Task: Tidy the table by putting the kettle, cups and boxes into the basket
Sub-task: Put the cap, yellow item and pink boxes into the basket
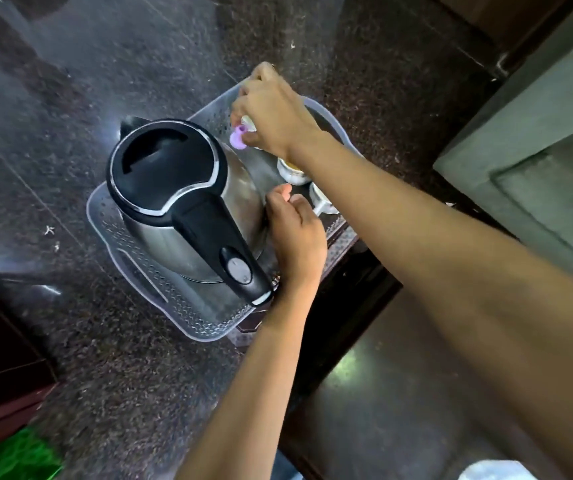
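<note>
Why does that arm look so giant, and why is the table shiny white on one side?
In the head view, the wide-angle lens stretches the forearm nearest the camera, so the right hand looks small; also in the head view, light glares off the polished table at the left, while the kettle looks sharp.

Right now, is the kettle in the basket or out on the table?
In. The kettle stands upright inside the clear basket, whose perforated walls and rim surround its steel base on the sides that show.
</note>
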A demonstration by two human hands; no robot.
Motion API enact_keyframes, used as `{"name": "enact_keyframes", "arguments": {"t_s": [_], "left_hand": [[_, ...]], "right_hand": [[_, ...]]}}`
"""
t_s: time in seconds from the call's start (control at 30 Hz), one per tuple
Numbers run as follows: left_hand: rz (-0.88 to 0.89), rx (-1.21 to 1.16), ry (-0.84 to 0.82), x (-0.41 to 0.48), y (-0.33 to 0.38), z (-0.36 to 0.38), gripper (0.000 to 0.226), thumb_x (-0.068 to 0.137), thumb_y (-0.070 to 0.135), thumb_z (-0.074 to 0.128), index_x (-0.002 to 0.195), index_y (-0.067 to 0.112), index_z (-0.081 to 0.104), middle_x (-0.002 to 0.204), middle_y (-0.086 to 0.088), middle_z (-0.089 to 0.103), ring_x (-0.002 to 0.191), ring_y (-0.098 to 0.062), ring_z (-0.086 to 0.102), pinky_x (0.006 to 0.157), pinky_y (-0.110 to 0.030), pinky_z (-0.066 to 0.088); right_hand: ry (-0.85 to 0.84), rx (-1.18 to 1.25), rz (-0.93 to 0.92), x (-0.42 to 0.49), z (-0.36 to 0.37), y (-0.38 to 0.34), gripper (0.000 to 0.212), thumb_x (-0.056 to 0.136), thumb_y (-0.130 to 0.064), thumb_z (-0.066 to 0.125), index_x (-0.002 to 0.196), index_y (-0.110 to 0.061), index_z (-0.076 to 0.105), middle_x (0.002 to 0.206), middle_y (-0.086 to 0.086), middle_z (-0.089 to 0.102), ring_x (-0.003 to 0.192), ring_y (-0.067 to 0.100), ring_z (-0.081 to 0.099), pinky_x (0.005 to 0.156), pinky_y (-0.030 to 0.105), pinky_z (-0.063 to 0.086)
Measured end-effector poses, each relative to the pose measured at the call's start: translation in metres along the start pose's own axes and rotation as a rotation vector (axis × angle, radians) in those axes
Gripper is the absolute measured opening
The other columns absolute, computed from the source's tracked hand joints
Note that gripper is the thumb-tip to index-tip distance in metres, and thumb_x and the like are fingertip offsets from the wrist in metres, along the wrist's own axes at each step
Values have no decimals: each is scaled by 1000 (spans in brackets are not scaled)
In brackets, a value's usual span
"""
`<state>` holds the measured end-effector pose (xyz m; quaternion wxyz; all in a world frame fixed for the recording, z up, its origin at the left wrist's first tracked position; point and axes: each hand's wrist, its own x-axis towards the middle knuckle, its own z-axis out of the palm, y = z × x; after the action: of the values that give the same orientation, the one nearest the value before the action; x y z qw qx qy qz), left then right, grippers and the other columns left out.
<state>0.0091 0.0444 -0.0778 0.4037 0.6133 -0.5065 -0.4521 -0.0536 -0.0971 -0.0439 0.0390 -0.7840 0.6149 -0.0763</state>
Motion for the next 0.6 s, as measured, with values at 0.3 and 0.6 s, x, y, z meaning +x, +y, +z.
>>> {"name": "enact_keyframes", "arguments": {"t_s": [0.3,0.6], "left_hand": [[-36,-20,-30,3,-2,3,39,87,20,33,114,-6,45,114,-25,57,106,-36,55,92,-50,45],[-24,-16,10,0,4,4,27,93,4,38,113,-10,47,117,-27,55,110,-34,54,91,-22,39]], "right_hand": [[-47,-154,28,22,23,-5,21,75,-10,59,92,-9,71,137,8,43,128,35,36,99,41,34],[40,-69,84,2,8,1,31,79,-31,59,102,-12,68,136,10,42,126,33,37,96,40,36]]}}
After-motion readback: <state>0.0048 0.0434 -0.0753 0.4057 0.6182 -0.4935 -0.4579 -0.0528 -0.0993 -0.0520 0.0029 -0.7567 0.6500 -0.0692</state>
